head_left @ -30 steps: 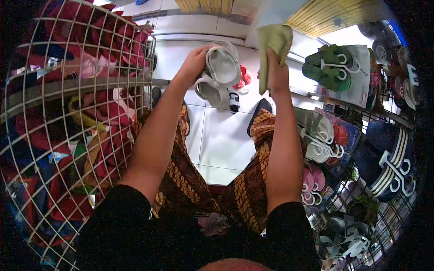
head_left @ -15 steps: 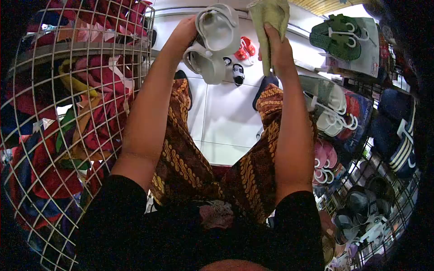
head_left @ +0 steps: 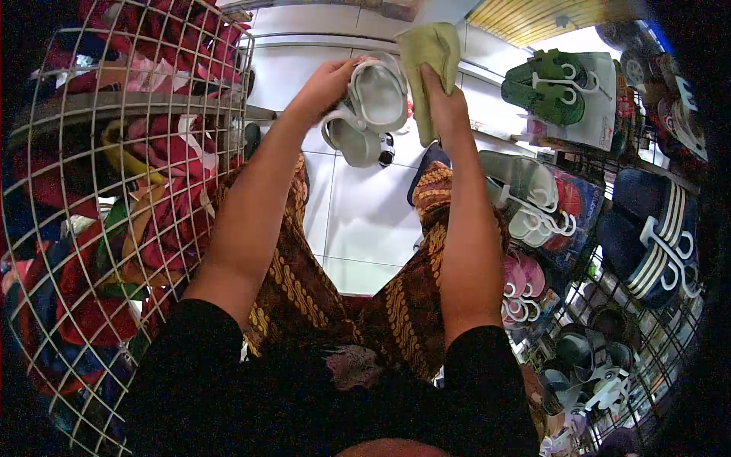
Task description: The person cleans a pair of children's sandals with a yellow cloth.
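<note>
A pair of pale grey sandals is held up high in front of the person, over the white floor. The two sandals are hooked together, one above the other. The left hand is wrapped tight around their left side and holds them up. The right hand grips a yellow-green cloth, with the fingers closed around it. The cloth hangs just beside the top sandal, on its right side, and I cannot tell if it touches. Both arms are stretched out, and below them you can see brown clothes with a gold pattern and a black top. To the left stands a big wire basket full of red and other bright things. To the right is a wire rack hung with more shoes. There are green sandals near the top, white sandals below them, small pink sandals lower down, and dark blue sandals with white stripes further right. On the floor, behind the held pair, part of a small black and white shoe peeks out
</note>
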The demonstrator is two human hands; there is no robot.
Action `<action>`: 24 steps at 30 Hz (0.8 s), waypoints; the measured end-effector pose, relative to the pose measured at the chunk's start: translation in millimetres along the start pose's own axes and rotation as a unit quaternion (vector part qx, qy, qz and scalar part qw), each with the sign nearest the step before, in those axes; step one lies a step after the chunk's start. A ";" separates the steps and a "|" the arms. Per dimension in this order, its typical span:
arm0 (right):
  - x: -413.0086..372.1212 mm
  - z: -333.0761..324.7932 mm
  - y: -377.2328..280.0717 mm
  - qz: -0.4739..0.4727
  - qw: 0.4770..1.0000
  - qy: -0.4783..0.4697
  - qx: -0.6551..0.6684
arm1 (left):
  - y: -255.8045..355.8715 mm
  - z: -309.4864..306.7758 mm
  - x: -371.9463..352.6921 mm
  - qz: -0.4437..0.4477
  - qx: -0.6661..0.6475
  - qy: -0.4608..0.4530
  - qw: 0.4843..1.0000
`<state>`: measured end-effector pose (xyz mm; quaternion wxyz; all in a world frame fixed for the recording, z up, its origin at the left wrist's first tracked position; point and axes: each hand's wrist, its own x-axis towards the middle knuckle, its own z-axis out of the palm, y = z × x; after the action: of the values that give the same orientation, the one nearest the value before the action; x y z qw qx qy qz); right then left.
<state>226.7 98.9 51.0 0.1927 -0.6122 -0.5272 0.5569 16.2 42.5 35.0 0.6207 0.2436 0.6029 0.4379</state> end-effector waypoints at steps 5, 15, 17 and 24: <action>0.9 -4.2 3.0 -0.035 0.998 -0.004 0.056 | -5.6 -73.5 13.9 0.234 0.172 0.066 0.955; -73.0 -17.7 -31.5 -0.168 0.963 0.021 0.211 | 93.9 -7.7 -231.5 0.313 0.143 0.130 0.930; -132.7 -35.9 -64.8 -0.145 0.955 0.009 0.258 | 82.1 25.2 -274.9 0.248 0.073 0.034 0.965; -240.0 -90.1 -67.5 -0.090 0.991 0.017 0.094 | 1.3 124.7 -323.7 0.166 -0.188 0.019 0.968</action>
<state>319.7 -51.0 248.9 0.3081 -0.5508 -0.5221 0.5736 171.6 -199.8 228.5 0.5621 0.2110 0.4730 0.6448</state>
